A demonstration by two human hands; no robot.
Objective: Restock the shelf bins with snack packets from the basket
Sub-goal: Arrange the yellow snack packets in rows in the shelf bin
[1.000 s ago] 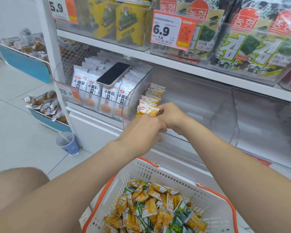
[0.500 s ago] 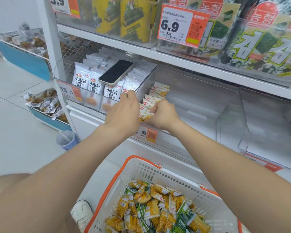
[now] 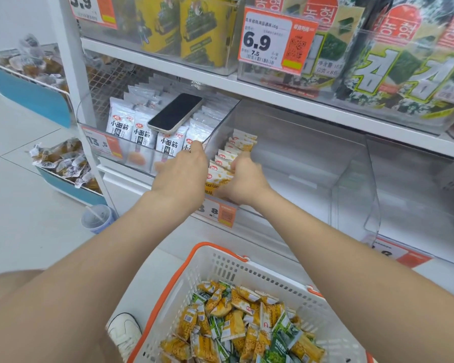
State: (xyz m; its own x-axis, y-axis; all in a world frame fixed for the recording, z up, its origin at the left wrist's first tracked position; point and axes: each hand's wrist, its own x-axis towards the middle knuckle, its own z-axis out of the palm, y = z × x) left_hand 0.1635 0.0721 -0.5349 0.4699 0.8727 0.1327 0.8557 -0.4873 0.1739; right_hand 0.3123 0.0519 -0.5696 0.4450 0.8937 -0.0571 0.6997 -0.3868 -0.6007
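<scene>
Your L hand [image 3: 180, 174] still sits at front-left corner of bin [image 3: 294, 163], grip unclear; R hand [image 3: 243, 182] keeps pinching front yellow pkt [image 3: 218, 178]

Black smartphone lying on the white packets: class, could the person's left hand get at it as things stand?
Probably yes. The left hand sits at the front edge of the clear plastic bin, just below the black smartphone, which lies uncovered atop the white packets; the gap under the shelf above looks open.

Bare arms [image 3: 95, 271], one white shoe [image 3: 125, 334].
Bare likewise left hand [image 3: 180, 176] and right hand [image 3: 243, 183]; shoe low-cut with seamed panels, lower left of centre, beside a bare knee [image 3: 13, 286] at the left edge.
</scene>
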